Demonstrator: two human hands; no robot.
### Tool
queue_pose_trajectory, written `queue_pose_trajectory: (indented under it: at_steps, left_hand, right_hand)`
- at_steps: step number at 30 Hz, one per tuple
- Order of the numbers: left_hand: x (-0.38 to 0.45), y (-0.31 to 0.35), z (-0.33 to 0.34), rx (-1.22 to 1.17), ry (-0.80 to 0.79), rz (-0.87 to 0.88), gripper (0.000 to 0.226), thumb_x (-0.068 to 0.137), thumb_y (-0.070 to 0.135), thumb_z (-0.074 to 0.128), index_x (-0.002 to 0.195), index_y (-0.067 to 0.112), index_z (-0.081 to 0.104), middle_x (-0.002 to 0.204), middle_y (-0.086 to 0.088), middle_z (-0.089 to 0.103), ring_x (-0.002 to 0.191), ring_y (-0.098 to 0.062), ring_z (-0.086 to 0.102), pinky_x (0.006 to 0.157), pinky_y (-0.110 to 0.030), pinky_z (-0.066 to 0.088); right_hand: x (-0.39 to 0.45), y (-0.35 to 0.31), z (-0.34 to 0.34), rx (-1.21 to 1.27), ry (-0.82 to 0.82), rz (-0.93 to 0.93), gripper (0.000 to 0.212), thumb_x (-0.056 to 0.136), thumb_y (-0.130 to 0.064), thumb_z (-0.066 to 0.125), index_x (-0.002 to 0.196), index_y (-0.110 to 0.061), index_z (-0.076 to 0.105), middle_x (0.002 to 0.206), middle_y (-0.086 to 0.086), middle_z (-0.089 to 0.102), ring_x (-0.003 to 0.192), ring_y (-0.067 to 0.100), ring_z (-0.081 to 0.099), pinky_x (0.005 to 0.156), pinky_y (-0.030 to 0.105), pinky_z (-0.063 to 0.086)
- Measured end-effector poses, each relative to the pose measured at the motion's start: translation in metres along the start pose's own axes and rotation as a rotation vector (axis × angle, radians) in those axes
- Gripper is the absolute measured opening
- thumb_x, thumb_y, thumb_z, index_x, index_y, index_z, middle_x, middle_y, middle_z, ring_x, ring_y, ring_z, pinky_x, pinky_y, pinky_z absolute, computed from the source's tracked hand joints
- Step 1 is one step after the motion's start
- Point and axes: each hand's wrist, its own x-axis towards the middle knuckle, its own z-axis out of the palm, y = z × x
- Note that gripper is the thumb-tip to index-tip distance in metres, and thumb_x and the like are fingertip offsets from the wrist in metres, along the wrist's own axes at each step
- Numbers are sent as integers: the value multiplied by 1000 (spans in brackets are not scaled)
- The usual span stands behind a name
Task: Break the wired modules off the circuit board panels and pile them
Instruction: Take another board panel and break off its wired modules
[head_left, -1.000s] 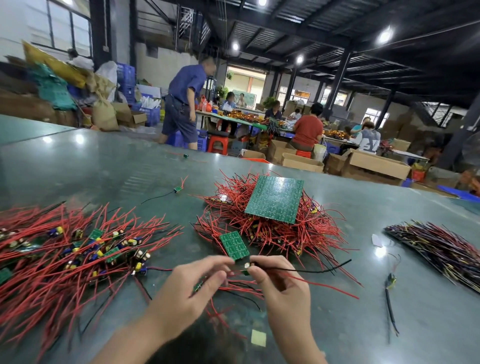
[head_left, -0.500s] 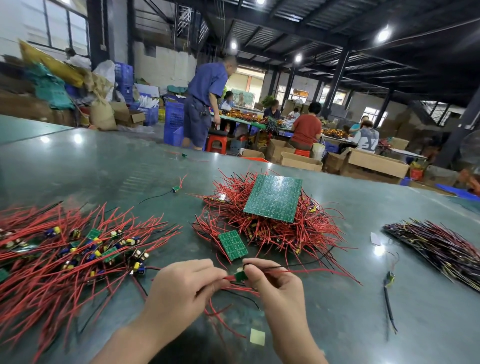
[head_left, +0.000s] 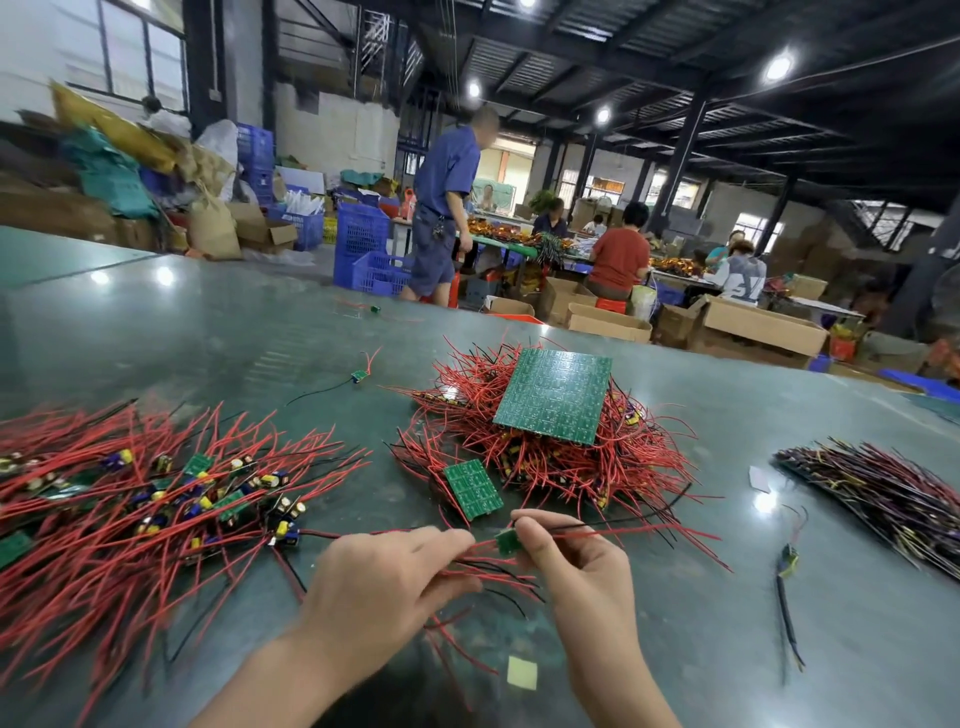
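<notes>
**Big pile built, panels still waiting**

A broad heap of loose red-wired green modules (head_left: 156, 499) lies at left. The large flat green circuit panel (head_left: 553, 397) atop tangled wires looks unbroken; a small rectangular green panel piece (head_left: 472, 488) remains. The right hand (head_left: 576, 566) pinches one tiny rigid green module (head_left: 508, 542); the left hand (head_left: 379, 587) pinches its thin, springy wires.

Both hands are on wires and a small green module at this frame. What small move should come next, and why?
Probably carry the small green module left and drop it on the pile of separated modules. It looks already free of the small panel piece, pinched by the right hand, while the left hand holds its red wires. Whether it is fully detached is hard to tell.
</notes>
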Motion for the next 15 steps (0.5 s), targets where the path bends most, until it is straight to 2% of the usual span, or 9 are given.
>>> queue_pose_trajectory:
  at_steps: [3, 6, 9, 11, 13, 15]
  left_hand:
    - [-2, -3, -1, -28, 14, -26, 43, 92, 49, 36, 92, 34, 75, 63, 15, 67, 52, -5, 63, 36, -18, 40]
    - [-3, -1, 0, 3, 39, 49, 29, 87, 36, 47, 81, 25, 73, 64, 10, 62, 55, -15, 60, 42, -22, 43]
    - [-3, 7, -1, -34, 45, 66, 18, 82, 25, 48, 94, 22, 60, 75, 6, 66, 58, -16, 62, 45, -22, 46]
    - [-3, 9, 0, -26, 23, 45, 19, 85, 32, 45, 101, 24, 52, 74, 6, 68, 56, -13, 64, 40, -20, 45]
    - [-3, 9, 1, 14, 14, 27, 22, 96, 41, 34, 101, 27, 49, 68, 8, 67, 52, -12, 63, 36, -20, 43]
    - [-3, 6, 3, 21, 47, 19, 28, 101, 42, 24, 100, 28, 48, 62, 8, 66, 47, -13, 63, 34, -21, 42]
  right_hand:
    - [-2, 1, 3, -19, -30, 1, 16, 78, 4, 68, 70, -10, 72, 63, 0, 71, 57, 3, 63, 54, 10, 47]
    - [-3, 3, 4, -15, -46, 29, 18, 79, 3, 68, 70, -11, 73, 65, 2, 72, 60, 4, 64, 56, 12, 48]
    - [-3, 5, 6, -22, -49, 45, 17, 80, 1, 68, 71, -12, 73, 63, 0, 71, 57, 3, 62, 56, 12, 48]
    - [-4, 6, 6, -23, -40, 43, 17, 79, 0, 68, 70, -14, 73, 63, 1, 71, 57, 4, 62, 56, 13, 48]
    - [-4, 7, 7, -25, -44, 44, 18, 79, -1, 69, 68, -14, 73, 66, 3, 72, 59, 5, 63, 58, 14, 49]
    - [-4, 7, 8, -31, -59, 42, 18, 79, -1, 69, 67, -14, 74, 67, 4, 73, 61, 5, 65, 59, 14, 50]
